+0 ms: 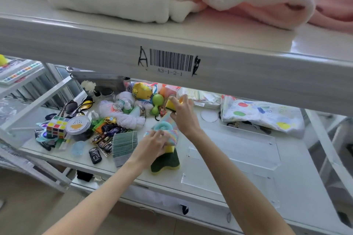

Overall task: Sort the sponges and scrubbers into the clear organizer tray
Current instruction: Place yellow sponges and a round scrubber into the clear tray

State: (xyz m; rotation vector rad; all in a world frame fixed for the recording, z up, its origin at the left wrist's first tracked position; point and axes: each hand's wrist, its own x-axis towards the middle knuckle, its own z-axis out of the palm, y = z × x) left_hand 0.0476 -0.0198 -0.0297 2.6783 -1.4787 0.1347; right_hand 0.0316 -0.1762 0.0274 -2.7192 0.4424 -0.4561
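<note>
My right hand pinches a yellow sponge with a dark scouring side, lifted above the shelf at the middle. My left hand presses down on a pile of rainbow-striped scrub pads, with a teal round scrubber beside it. Under that pile lie yellow sponges with green scouring tops. The clear organizer tray sits on the shelf to the right of both hands; its compartments look bare.
An upper shelf beam hangs over the work area, carrying towels. Left of the sponges lie toy cars, a stack of grey-green pads, a puzzle cube, bottles and sunglasses. A spotted white bag lies at the back right.
</note>
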